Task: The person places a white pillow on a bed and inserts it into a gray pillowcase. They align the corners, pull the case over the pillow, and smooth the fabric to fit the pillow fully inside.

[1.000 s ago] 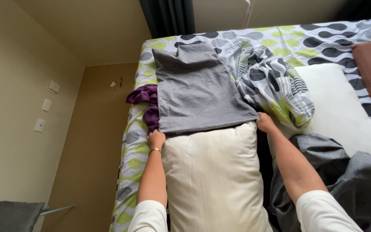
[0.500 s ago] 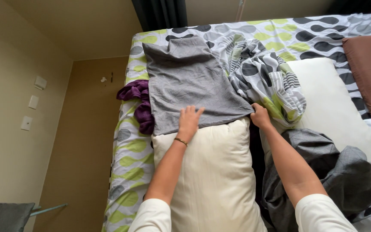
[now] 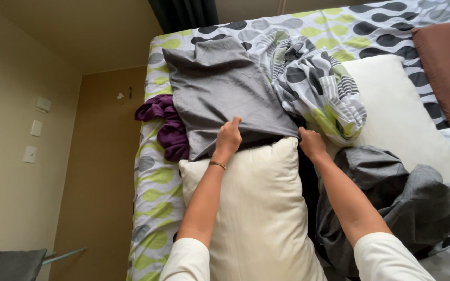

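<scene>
Both hands, arms outstretched, left hand and right hand, grip the grey pillowcase over the cream pillow.

A plain cream pillow lies lengthwise on the patterned bed, its near end toward the camera and its far end just tucked into the open mouth of a grey pillowcase. The pillowcase lies flat and creased beyond it, its open edge lifted over the pillow's top corners
</scene>
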